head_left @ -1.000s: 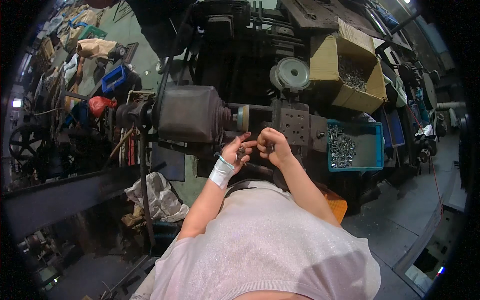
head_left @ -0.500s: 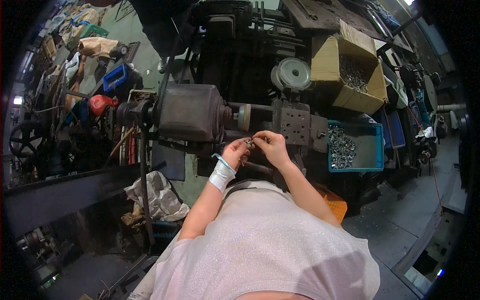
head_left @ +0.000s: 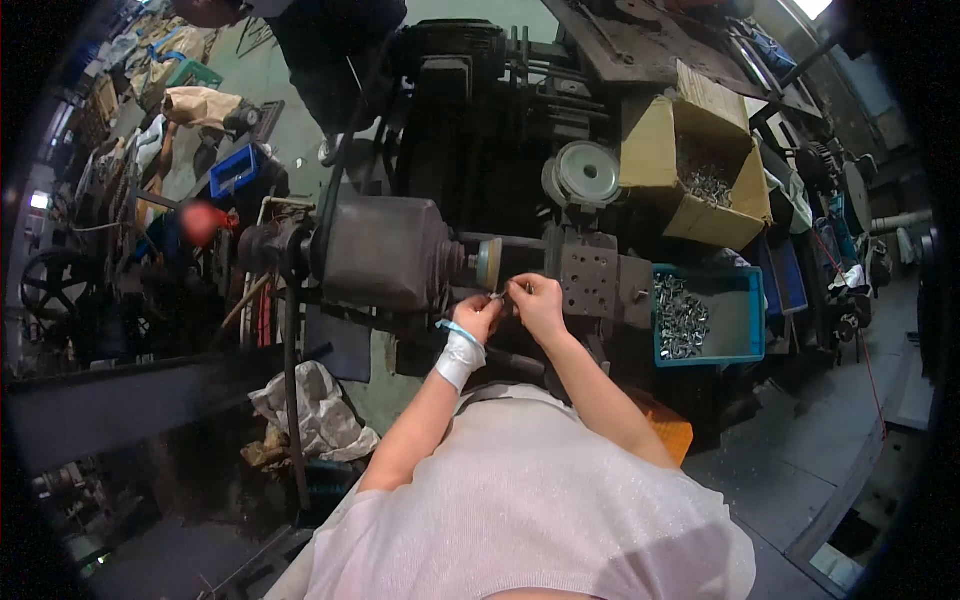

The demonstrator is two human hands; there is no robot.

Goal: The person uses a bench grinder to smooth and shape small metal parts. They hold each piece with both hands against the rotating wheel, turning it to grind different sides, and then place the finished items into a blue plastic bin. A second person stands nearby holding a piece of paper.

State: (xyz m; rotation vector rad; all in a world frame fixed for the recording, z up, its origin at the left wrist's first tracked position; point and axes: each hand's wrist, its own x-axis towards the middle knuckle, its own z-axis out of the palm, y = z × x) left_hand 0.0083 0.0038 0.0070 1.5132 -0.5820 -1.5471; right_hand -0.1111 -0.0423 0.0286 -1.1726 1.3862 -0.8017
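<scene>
My left hand [head_left: 478, 314], with white wrapping and a light blue band at the wrist, is closed in a pinch. A small shiny metal part [head_left: 497, 296] shows at its fingertips; its exact kind is too small to make out. My right hand [head_left: 541, 306] is closed too, its thumb and fingers meeting at the same part. Both hands are just below a round wheel [head_left: 488, 264] with a tan rim, which sits on the spindle of a dark machine [head_left: 385, 250]. To the right of my right hand is a block with several holes [head_left: 588, 280].
A teal bin [head_left: 757, 315] of shiny metal parts stands at the right. Behind it is an open cardboard box [head_left: 650, 150] with more small parts. A handwheel [head_left: 587, 172] rises beyond the block. A white sack [head_left: 310, 410] lies lower left. Another person [head_left: 325, 60] stands at the far side.
The view has shifted slightly, so the machine appears lower. Both hands have come closer to the wheel, still pinched together around the small metal part.
</scene>
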